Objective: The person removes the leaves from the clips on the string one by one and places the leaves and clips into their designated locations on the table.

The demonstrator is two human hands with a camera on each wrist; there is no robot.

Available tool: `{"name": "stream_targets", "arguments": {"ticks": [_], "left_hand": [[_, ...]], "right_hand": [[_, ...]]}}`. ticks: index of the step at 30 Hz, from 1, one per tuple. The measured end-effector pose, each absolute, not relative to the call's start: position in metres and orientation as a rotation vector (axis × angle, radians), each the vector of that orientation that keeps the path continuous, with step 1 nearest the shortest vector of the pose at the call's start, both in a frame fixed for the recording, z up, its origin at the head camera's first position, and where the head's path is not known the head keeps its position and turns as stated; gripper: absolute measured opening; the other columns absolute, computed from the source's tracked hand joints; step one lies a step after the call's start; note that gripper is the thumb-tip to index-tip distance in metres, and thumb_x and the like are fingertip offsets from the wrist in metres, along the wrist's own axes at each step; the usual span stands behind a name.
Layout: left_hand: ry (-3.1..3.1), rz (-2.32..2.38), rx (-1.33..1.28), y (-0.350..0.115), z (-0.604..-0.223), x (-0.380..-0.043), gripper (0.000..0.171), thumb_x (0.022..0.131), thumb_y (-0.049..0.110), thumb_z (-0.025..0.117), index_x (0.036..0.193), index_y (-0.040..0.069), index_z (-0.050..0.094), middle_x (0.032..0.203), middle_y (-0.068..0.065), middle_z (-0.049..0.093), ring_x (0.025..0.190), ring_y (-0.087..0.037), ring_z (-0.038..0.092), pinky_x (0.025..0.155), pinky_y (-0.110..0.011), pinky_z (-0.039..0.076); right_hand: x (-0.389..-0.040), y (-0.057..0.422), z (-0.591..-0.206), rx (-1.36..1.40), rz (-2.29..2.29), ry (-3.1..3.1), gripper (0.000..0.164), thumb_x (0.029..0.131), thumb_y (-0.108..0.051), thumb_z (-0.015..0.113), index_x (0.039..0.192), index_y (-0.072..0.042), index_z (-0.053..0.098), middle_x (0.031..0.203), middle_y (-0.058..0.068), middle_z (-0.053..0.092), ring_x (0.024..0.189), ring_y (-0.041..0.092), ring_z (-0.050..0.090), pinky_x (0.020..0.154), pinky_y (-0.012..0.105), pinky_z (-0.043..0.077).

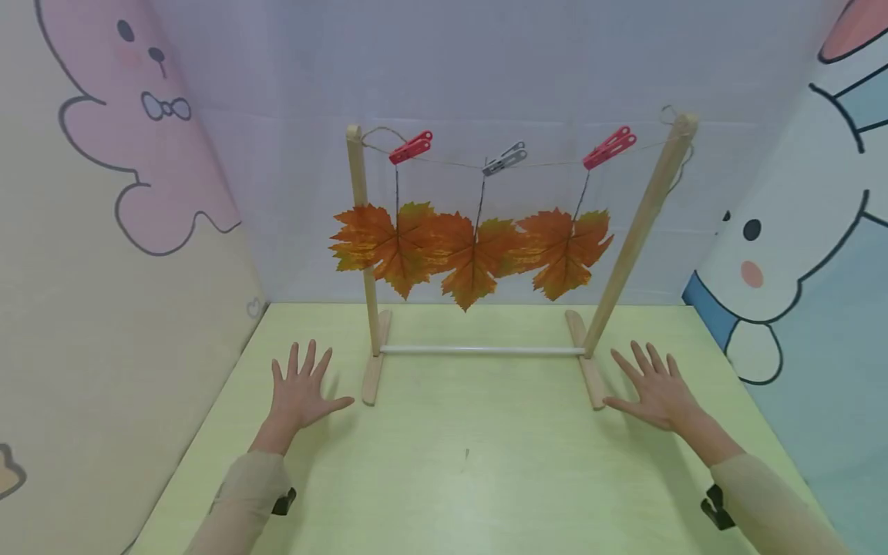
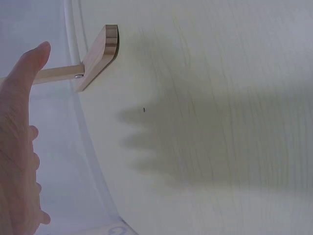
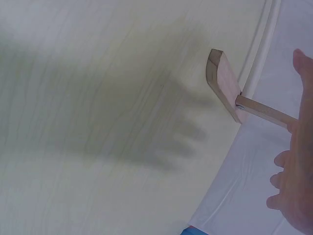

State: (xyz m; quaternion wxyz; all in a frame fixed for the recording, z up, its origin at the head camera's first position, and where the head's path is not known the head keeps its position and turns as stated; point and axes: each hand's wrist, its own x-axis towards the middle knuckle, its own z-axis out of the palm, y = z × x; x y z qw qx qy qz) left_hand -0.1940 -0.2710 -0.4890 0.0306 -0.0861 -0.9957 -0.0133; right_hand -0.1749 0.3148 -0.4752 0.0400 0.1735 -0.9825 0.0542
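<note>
Both hands are held out over the table with fingers spread and nothing in them. My left hand (image 1: pixel 300 397) is to the left of a wooden stand (image 1: pixel 372 378), its thumb pointing toward the stand's left foot. On the other side, my right hand (image 1: pixel 659 393) has its thumb tip close to the right foot (image 1: pixel 593 381). A string runs between the stand's two posts. From it hang three orange maple leaves (image 1: pixel 475 250), each by a dark stem: the outer two under red clothespins (image 1: pixel 610 148), the middle one under a grey clothespin (image 1: pixel 505 159).
The pale wood-grain table (image 1: pixel 465 493) lies under both hands. A white rod (image 1: pixel 482 351) joins the feet of the stand low down. Behind is a pale curtain (image 1: pixel 486 69), with cartoon-printed panels (image 1: pixel 139 193) at both sides.
</note>
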Motion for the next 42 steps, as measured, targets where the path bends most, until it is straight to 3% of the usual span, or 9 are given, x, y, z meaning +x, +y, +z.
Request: {"name": "stream_targets", "arguments": {"ticks": [30, 42], "left_hand": [[-3.015, -0.029, -0.355, -0.267, -0.468, -0.204, 0.098, 0.069, 0.066, 0.059, 0.142, 0.008, 0.029, 0.147, -0.022, 0.016, 0.134, -0.042, 0.005, 0.1, -0.066, 0.001], [-3.002, -0.196, -0.445, -0.259, -0.456, -0.209, 0.095, 0.072, 0.059, 0.062, 0.142, 0.005, 0.027, 0.148, -0.021, 0.015, 0.135, -0.04, 0.006, 0.103, -0.061, 0.008]], "right_hand": [[-0.184, 0.316, -0.463, 0.686, 0.233, -2.936, 0.082, 0.078, -0.055, 0.058, 0.14, -0.009, 0.03, 0.14, 0.03, 0.026, 0.128, 0.048, 0.019, 0.1, 0.064, 0.015], [-0.186, 0.314, -0.444, 0.767, 0.216, -2.91, 0.083, 0.077, -0.052, 0.062, 0.14, -0.007, 0.031, 0.139, 0.031, 0.027, 0.127, 0.049, 0.023, 0.097, 0.064, 0.02]]}}
